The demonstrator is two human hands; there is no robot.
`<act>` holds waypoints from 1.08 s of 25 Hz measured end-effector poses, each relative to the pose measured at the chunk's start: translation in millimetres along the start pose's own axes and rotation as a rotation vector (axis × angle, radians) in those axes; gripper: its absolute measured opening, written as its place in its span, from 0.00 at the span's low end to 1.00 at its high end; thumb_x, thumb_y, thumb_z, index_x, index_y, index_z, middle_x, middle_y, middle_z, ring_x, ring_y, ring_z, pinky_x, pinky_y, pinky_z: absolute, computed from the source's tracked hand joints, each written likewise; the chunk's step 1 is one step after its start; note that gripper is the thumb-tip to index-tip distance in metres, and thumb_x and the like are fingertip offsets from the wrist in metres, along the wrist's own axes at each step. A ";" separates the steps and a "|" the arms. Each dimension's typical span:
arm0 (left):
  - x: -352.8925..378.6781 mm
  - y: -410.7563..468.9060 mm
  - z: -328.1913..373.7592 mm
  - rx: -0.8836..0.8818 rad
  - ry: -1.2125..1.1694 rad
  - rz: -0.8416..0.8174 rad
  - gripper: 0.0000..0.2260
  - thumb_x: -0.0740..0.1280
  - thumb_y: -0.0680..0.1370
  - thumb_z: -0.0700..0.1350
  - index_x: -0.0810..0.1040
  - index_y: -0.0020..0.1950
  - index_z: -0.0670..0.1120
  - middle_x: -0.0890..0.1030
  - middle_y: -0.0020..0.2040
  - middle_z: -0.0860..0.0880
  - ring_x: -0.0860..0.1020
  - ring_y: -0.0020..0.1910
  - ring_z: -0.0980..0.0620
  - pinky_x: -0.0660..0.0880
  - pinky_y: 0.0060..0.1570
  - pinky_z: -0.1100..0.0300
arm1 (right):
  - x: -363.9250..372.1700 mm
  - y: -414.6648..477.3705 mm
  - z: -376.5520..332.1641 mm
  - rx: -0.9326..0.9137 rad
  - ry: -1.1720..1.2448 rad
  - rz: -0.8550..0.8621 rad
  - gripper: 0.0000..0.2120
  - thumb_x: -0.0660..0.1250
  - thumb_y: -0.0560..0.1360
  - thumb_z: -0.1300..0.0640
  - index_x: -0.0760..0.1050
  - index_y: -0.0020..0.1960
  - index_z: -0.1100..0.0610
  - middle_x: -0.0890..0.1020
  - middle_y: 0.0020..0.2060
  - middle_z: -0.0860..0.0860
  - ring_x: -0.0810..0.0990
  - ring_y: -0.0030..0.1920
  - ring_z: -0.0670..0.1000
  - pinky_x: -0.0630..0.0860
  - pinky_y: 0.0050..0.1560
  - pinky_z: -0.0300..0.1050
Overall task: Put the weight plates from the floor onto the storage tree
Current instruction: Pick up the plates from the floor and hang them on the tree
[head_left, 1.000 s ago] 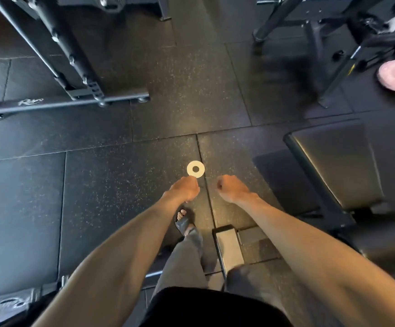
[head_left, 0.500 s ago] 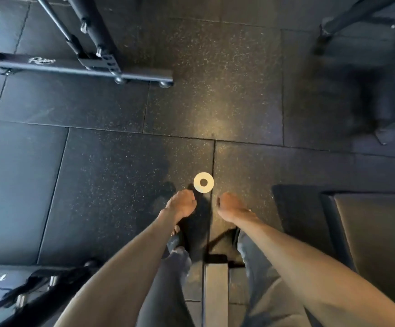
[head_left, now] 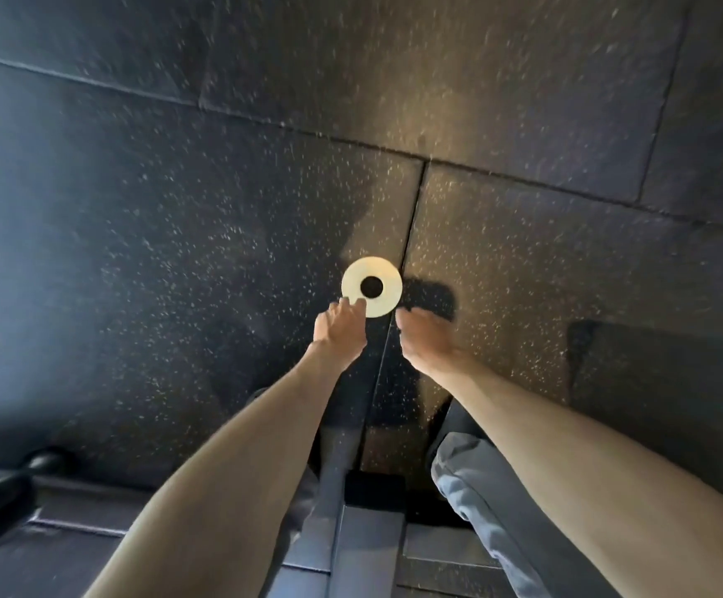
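A small cream weight plate with a round hole lies flat on the black speckled rubber floor, just left of a tile seam. My left hand reaches down to it, with fingertips spread on the plate's near left rim. Just right of the plate, my right hand hangs with its fingertips close to the plate's near right edge. Its fingers are blurred and partly hidden behind the back of the hand. The plate still rests on the floor. No storage tree is in view.
A grey metal bench beam runs between my legs at the bottom centre. A dark bench pad fills the right side. A black rack foot lies at the lower left. My grey trouser leg is bent low.
The view has dropped much closer to the floor. Both hands have moved forward and down to the plate, and my left fingers have spread onto its rim.
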State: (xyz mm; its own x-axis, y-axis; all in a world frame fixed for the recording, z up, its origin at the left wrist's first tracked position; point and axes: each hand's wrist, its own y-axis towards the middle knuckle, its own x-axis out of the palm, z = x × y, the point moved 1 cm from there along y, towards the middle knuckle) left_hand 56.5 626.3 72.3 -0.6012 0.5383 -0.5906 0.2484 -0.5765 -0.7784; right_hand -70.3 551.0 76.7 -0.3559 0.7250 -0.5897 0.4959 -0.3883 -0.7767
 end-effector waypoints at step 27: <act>-20.6 -18.6 -25.2 0.323 0.203 -0.193 0.19 0.69 0.77 0.54 0.72 0.66 0.53 0.69 0.61 0.46 0.69 0.61 0.43 0.70 0.61 0.46 | -5.5 -5.1 -3.2 -0.402 -0.262 -0.022 0.27 0.68 0.74 0.39 0.71 0.67 0.53 0.71 0.62 0.52 0.69 0.60 0.54 0.68 0.61 0.54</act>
State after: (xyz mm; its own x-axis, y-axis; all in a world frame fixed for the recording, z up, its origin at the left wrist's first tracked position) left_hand 83.4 641.4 93.6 -0.4433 0.7471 -0.4954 -0.1246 -0.5986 -0.7913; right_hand -68.3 550.8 84.7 -0.5318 0.5431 -0.6498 0.7347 -0.0857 -0.6730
